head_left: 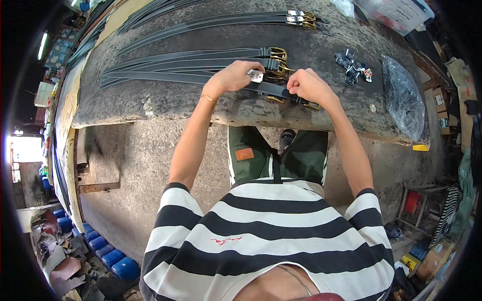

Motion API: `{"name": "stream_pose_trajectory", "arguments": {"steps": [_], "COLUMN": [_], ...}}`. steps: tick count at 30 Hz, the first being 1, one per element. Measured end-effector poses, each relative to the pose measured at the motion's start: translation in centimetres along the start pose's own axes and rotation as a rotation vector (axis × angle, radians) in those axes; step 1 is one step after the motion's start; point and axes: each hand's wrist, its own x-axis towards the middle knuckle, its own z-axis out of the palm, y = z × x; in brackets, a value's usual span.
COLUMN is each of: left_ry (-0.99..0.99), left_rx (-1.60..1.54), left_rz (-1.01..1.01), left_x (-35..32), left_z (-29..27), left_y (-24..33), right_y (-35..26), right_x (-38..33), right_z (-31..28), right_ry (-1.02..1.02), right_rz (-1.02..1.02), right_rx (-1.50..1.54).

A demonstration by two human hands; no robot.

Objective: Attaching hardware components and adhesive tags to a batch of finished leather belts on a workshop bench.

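Observation:
Several black leather belts with gold buckles lie side by side on the worktable, and the nearest black belt (pixel 271 89) runs beneath both my hands. My left hand (pixel 233 76) is closed, with a white tag (pixel 255 76) at its fingertips, over the belts just left of their buckles. My right hand (pixel 311 87) has its fingers pinched together at the buckle end of the nearest belt; what they grip is too small to make out. A gold buckle (pixel 277 52) shows beyond my hands. Another gold buckle (pixel 312 106) is below my right hand.
Farther back lie more belts (pixel 226 21) with white tags near their buckles. To the right are a small pile of black tags (pixel 354 66), a clear plastic bag (pixel 403 98) and a small round object (pixel 372 108). The worktable's near edge (pixel 175 119) runs before my legs. Blue containers (pixel 125 268) stand lower left.

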Motion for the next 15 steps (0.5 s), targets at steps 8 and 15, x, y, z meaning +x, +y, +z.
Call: {"name": "stream_pose_trajectory", "arguments": {"steps": [8, 15], "left_ry": [0.232, 0.388], "left_rx": [0.471, 0.319], "left_rz": [0.025, 0.247], "left_x": [-0.4, 0.0], "left_z": [5.4, 9.3], "left_y": [3.8, 3.7], "right_y": [-0.5, 2.0], "right_x": [-0.3, -3.5], "right_z": [0.2, -0.7], "right_ry": [0.014, 0.020], "right_rz": [0.162, -0.039], "right_rx": [-0.394, -0.280]}}
